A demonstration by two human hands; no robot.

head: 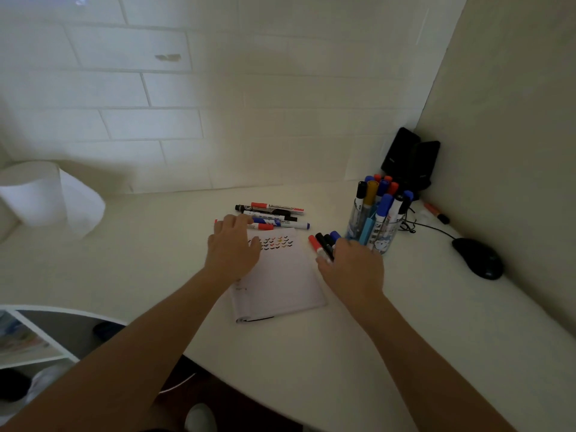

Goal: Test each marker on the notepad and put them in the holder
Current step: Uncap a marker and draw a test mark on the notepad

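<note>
A white notepad [280,282] lies on the desk, with rows of small coloured check marks [274,243] near its top. My left hand [233,244] rests flat on its upper left corner, fingertips touching a red-capped marker [260,226] at the edge of a pile of loose markers [271,213]. Right of the pad, a row of markers [322,241] with red, black and blue caps sticks out from under my right hand [352,269]; its fingers lie over their lower ends, and the grip is hidden. A clear holder [374,232] full of markers stands just beyond.
A black mouse [478,258] with its cable sits at the right. Two black speakers [408,160] stand in the corner, an orange marker [436,212] near them. A white paper roll [46,194] is at the far left. The desk's curved front edge overhangs a shelf [31,338].
</note>
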